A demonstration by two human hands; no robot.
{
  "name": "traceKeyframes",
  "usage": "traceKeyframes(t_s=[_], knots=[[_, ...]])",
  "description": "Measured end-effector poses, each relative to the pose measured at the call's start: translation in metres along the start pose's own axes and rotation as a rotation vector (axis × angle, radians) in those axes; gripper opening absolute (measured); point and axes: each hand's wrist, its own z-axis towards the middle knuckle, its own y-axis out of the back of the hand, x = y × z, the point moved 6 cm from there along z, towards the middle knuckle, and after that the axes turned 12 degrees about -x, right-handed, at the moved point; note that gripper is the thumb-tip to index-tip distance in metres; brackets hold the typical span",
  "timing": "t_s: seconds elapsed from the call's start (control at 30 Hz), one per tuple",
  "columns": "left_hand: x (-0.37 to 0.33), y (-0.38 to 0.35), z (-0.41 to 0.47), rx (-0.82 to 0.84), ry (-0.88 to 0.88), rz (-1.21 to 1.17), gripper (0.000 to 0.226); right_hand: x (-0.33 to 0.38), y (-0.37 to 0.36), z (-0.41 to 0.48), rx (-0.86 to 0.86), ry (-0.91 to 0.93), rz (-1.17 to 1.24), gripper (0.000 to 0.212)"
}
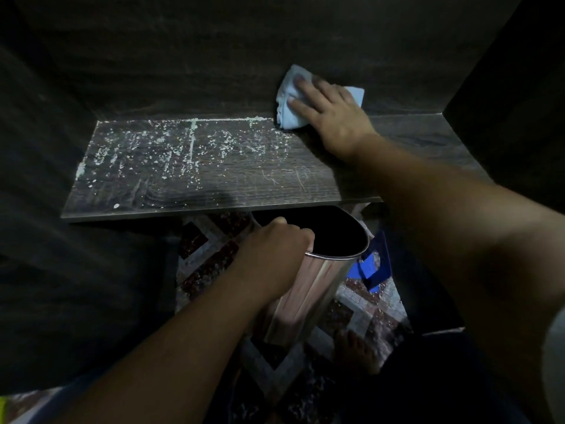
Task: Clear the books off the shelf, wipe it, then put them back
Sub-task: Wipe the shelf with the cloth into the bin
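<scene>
Shelf (195, 166): dark wood, white-speckled, bare of books. Right hand (333, 114): flat, fingers straight, pressing pale cloth (289, 113) at far right. Left hand (275, 243): gripping metal bin (308, 289) rim, near edge.

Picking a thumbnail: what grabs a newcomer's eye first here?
Pale specks litter the shelf's left and middle. At its back right, the right hand presses a blue cloth flat. Below the front edge, the left hand grips a steel bin's rim.
</scene>
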Motion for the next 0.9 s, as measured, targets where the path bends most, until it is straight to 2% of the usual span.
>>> traceKeyframes(t_s=[0.1, 0.17, 0.3, 0.4, 0.5, 0.77, 0.9], knots=[[0.002, -0.003, 0.003, -0.007, -0.034, 0.004, 0.021, -0.010, -0.019, -0.001, 0.057, 0.007, 0.048, 0.055], [0.006, -0.004, 0.003, -0.008, -0.032, 0.005, 0.021, -0.011, -0.027, -0.008, 0.061, -0.033, 0.174, 0.055], [0.005, -0.007, 0.003, 0.011, -0.039, 0.008, 0.025, -0.015, -0.027, -0.015, 0.054, -0.219, 0.393, 0.059], [0.003, -0.008, 0.004, 0.033, -0.035, 0.018, 0.027, -0.017, -0.026, -0.010, 0.151, -0.387, 0.402, 0.055], [0.000, -0.009, 0.004, 0.051, -0.032, 0.024, 0.026, -0.017, -0.020, -0.007, 0.201, -0.464, 0.433, 0.051], [-0.007, -0.002, 0.003, 0.067, -0.016, -0.008, 0.022, -0.002, -0.006, -0.044, 0.156, -0.462, 0.510, 0.043], [-0.008, 0.001, 0.001, 0.069, -0.007, -0.001, 0.024, 0.015, 0.007, -0.077, 0.124, -0.374, 0.520, 0.045]])
